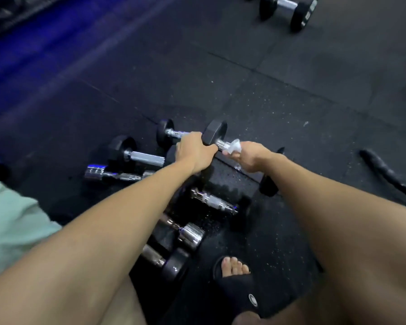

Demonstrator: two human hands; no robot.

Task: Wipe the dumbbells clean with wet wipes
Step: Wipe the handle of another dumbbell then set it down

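**Wiping the bar of a raised dumbbell**

Nearest me, my foot in a black slide sandal (238, 285) is planted on the dark rubber floor (291, 95). Just beyond it lies a cluster of dumbbells (185, 233), chrome bars and black heads crowded together at mixed angles, one short chrome-handled piece (213, 201) slanting down to the right.

Past those, my left hand (195, 152) has its fingers curled over the inner edge of the black hexagonal head (215, 133) of the dumbbell I'm working on (220, 143). Its long axis runs from upper left to lower right, the far head pointing away and left, the near head (268, 185) dropping below my right wrist. My right hand (251, 157) is wrapped round the chrome bar, fingers pinching a white wet wipe (232, 146) against it, the wipe bunched out above my knuckles.

Left of my hands two more dumbbells (136, 153) rest on the floor. Far off at the top right lies a larger black dumbbell (288, 10), well apart.
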